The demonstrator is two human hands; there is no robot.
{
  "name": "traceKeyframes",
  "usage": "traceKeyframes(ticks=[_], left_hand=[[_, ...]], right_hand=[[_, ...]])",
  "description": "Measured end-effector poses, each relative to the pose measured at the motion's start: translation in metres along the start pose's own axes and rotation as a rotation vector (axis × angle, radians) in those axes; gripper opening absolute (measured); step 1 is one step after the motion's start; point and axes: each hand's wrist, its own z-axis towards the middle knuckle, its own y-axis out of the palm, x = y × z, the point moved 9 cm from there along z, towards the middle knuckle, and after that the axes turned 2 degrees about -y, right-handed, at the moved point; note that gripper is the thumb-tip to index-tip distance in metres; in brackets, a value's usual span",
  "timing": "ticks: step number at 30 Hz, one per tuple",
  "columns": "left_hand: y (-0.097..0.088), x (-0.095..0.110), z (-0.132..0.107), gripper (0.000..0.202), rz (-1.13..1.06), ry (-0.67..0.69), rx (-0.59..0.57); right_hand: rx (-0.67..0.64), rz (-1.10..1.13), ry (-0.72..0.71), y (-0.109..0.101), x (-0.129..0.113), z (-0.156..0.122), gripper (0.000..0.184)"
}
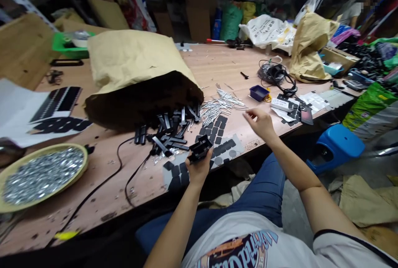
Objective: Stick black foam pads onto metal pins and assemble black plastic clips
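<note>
My left hand (199, 169) is wrapped round a black plastic part (200, 148) with a hollow, channelled top, held above the front of the bench. To the right, my right hand (259, 124) is raised with thumb and fingers brought together. What lies between these fingertips, if anything, is too small to make out. Left of it spreads a pile of thin metal rods (219, 108). Several black plastic pieces (166, 133) spill from the mouth of a large brown paper sack (137, 59). Sheets of black adhesive pads (217, 129) lie between my hands.
A yellow bowl (82, 164) of small shiny metal pieces stands at the left, near black cables (102, 181). A small dark blue tray (259, 93), a white box (281, 105) and a phone-like object (306, 115) lie rightward. A blue stool (337, 146) stands beside the bench.
</note>
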Motion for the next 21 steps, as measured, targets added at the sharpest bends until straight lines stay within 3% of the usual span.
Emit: traceKeyframes(ticks=[4, 8, 14, 18, 21], left_hand=[[-0.014, -0.011, -0.003, 0.027, -0.175, -0.335, 0.153], [-0.013, 0.0, -0.002, 0.031, -0.357, -0.348, 0.148], [-0.008, 0.001, 0.012, 0.03, -0.503, -0.364, 0.162], [0.001, 0.012, 0.019, 0.031, -0.522, -0.315, 0.107], [-0.001, 0.019, 0.021, 0.034, -0.563, -0.288, 0.135]], right_hand=[[-0.34, -0.426, 0.157, 0.059, 0.061, 0.049, 0.032], [-0.463, -0.531, 0.155, 0.092, 0.086, 0.068, 0.038], [-0.602, -0.591, 0.065, 0.108, 0.086, 0.068, 0.036], [-0.709, -0.646, 0.038, 0.107, 0.087, 0.053, 0.033], [-0.721, -0.642, 0.005, 0.111, 0.078, 0.037, 0.033]])
